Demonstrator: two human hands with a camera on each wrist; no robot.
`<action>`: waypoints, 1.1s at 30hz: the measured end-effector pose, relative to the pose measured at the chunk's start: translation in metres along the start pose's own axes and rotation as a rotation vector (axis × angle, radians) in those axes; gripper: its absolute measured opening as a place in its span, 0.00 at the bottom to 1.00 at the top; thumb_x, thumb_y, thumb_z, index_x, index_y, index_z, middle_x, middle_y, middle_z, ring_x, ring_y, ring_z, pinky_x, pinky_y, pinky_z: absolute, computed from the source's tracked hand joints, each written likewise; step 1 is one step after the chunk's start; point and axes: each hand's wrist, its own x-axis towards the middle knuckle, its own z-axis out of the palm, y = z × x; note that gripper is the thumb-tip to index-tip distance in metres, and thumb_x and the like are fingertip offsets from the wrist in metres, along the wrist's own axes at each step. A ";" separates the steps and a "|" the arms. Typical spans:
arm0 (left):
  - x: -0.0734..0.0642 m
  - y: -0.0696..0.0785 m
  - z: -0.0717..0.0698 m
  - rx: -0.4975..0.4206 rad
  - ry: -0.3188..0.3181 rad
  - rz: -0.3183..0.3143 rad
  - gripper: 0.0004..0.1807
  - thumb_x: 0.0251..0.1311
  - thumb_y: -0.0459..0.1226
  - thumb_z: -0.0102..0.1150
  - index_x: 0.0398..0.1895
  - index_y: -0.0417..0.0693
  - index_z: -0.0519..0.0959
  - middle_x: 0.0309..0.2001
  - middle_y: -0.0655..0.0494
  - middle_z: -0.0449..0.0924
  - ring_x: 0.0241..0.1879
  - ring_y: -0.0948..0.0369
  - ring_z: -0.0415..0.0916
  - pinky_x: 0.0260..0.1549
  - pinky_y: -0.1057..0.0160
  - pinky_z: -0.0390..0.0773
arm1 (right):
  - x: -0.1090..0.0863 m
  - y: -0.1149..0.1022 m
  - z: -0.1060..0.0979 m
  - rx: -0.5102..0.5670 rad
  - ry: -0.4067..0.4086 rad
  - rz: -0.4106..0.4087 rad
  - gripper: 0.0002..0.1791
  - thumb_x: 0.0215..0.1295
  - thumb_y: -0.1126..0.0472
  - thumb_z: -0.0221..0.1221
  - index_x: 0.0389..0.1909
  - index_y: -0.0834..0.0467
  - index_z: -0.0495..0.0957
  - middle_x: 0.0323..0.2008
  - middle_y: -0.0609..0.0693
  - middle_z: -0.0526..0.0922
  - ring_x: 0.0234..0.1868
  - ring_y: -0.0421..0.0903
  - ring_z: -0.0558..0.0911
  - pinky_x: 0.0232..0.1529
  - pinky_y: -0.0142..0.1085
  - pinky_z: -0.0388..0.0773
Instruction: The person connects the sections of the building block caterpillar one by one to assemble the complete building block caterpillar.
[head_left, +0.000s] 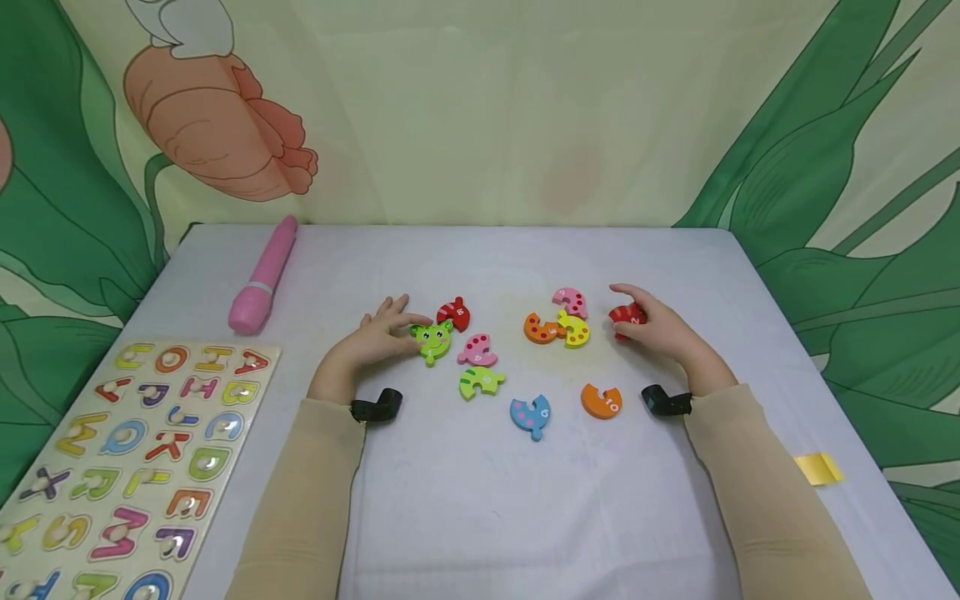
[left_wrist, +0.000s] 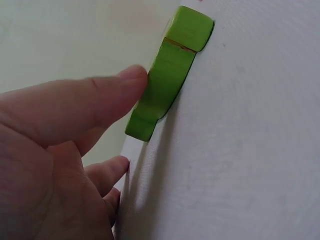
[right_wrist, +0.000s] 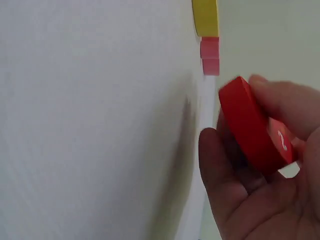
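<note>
My left hand (head_left: 378,337) has thumb and index finger at opposite sides of a green smiling animal-head puzzle piece (head_left: 431,342). In the left wrist view, the thumb tip lies against the green piece's edge (left_wrist: 167,80), and other fingertips reach down to the cloth. At the right, my right hand (head_left: 660,329) pinches a red puzzle piece (head_left: 627,316), held tilted and raised over the table. A white 2 shows on this red piece (right_wrist: 252,127) in the right wrist view. Another red piece (head_left: 455,314) lies just behind the green head.
Pink (head_left: 477,351) and green striped pieces (head_left: 480,381) lie between the hands, near a blue piece (head_left: 531,417) and an orange piece (head_left: 602,402). Pink, orange and yellow pieces (head_left: 576,330) form a cluster. A letter board (head_left: 255,417) and a pink pen (head_left: 262,279) lie left.
</note>
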 end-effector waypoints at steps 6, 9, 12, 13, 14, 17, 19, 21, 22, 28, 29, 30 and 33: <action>-0.001 0.000 0.000 0.033 -0.016 0.012 0.28 0.51 0.44 0.58 0.59 0.59 0.69 0.73 0.48 0.32 0.71 0.49 0.20 0.62 0.39 0.22 | -0.013 -0.013 0.006 0.024 0.077 0.015 0.23 0.63 0.51 0.53 0.57 0.54 0.66 0.57 0.61 0.66 0.56 0.59 0.63 0.52 0.50 0.72; -0.001 0.002 0.000 0.041 -0.019 0.013 0.29 0.51 0.44 0.58 0.60 0.59 0.68 0.73 0.47 0.32 0.71 0.49 0.20 0.62 0.38 0.22 | -0.022 -0.027 0.011 0.061 0.109 -0.009 0.23 0.61 0.49 0.56 0.53 0.57 0.69 0.48 0.59 0.70 0.49 0.54 0.67 0.43 0.39 0.75; -0.001 0.002 0.000 0.044 -0.019 0.008 0.29 0.51 0.44 0.58 0.60 0.59 0.68 0.73 0.48 0.32 0.71 0.49 0.20 0.62 0.38 0.22 | -0.030 -0.043 0.020 0.110 0.119 -0.053 0.23 0.60 0.47 0.56 0.51 0.57 0.69 0.39 0.56 0.71 0.38 0.52 0.71 0.32 0.30 0.72; -0.001 0.002 0.000 0.044 -0.017 0.007 0.29 0.51 0.44 0.58 0.60 0.59 0.68 0.73 0.48 0.31 0.71 0.49 0.20 0.62 0.38 0.22 | -0.033 -0.049 0.024 0.132 0.117 -0.071 0.23 0.61 0.48 0.55 0.52 0.57 0.68 0.39 0.56 0.71 0.35 0.51 0.72 0.30 0.30 0.72; -0.001 0.003 0.000 0.044 -0.016 0.007 0.29 0.51 0.44 0.58 0.60 0.59 0.68 0.73 0.48 0.31 0.71 0.49 0.20 0.62 0.39 0.22 | -0.036 -0.055 0.028 0.157 0.109 -0.088 0.23 0.62 0.48 0.54 0.53 0.56 0.68 0.39 0.56 0.72 0.33 0.51 0.73 0.30 0.30 0.73; 0.000 0.003 0.001 0.049 -0.011 0.006 0.28 0.51 0.44 0.58 0.60 0.59 0.68 0.73 0.48 0.32 0.71 0.49 0.20 0.62 0.39 0.22 | -0.044 -0.075 0.044 0.239 0.062 -0.144 0.22 0.64 0.53 0.52 0.58 0.55 0.66 0.45 0.58 0.73 0.31 0.50 0.79 0.32 0.30 0.78; 0.000 0.002 0.001 0.050 -0.009 0.004 0.28 0.51 0.44 0.58 0.59 0.59 0.68 0.73 0.48 0.32 0.71 0.49 0.20 0.63 0.39 0.22 | -0.050 -0.089 0.056 0.303 0.012 -0.175 0.23 0.64 0.57 0.53 0.60 0.55 0.64 0.49 0.58 0.72 0.35 0.49 0.81 0.37 0.32 0.80; 0.001 0.001 0.001 0.051 -0.009 0.002 0.28 0.51 0.44 0.58 0.59 0.59 0.68 0.73 0.48 0.32 0.71 0.50 0.20 0.63 0.39 0.22 | -0.055 -0.102 0.068 0.351 -0.050 -0.193 0.25 0.63 0.59 0.54 0.62 0.55 0.62 0.51 0.57 0.70 0.39 0.49 0.81 0.42 0.36 0.80; 0.001 0.000 0.002 0.053 -0.009 0.001 0.28 0.51 0.44 0.58 0.59 0.59 0.68 0.73 0.48 0.32 0.71 0.49 0.20 0.62 0.39 0.22 | -0.057 -0.108 0.074 0.370 -0.084 -0.201 0.27 0.62 0.60 0.55 0.62 0.55 0.61 0.52 0.57 0.69 0.40 0.49 0.81 0.43 0.38 0.80; 0.001 0.000 0.001 0.059 -0.011 -0.005 0.28 0.51 0.44 0.58 0.59 0.59 0.68 0.73 0.49 0.32 0.71 0.50 0.20 0.62 0.39 0.22 | -0.057 -0.136 0.108 0.387 -0.196 -0.220 0.32 0.59 0.59 0.58 0.64 0.52 0.60 0.54 0.53 0.69 0.46 0.47 0.79 0.45 0.38 0.79; 0.001 0.000 0.001 0.058 -0.011 -0.004 0.28 0.51 0.44 0.58 0.59 0.60 0.68 0.73 0.49 0.32 0.71 0.49 0.20 0.62 0.39 0.22 | -0.056 -0.140 0.114 0.380 -0.198 -0.216 0.32 0.59 0.59 0.59 0.64 0.52 0.61 0.54 0.53 0.70 0.46 0.47 0.79 0.45 0.37 0.79; 0.002 0.000 0.001 0.059 -0.010 -0.003 0.28 0.51 0.44 0.58 0.59 0.60 0.68 0.73 0.48 0.32 0.71 0.49 0.20 0.62 0.38 0.22 | -0.054 -0.144 0.119 0.371 -0.201 -0.219 0.32 0.58 0.59 0.59 0.64 0.52 0.61 0.53 0.53 0.71 0.47 0.47 0.79 0.45 0.36 0.79; 0.003 0.000 0.001 0.064 -0.006 -0.006 0.28 0.50 0.45 0.58 0.59 0.61 0.69 0.73 0.48 0.33 0.71 0.48 0.20 0.62 0.38 0.23 | -0.049 -0.154 0.135 0.343 -0.200 -0.211 0.31 0.57 0.58 0.61 0.63 0.53 0.63 0.54 0.52 0.72 0.50 0.47 0.76 0.47 0.35 0.78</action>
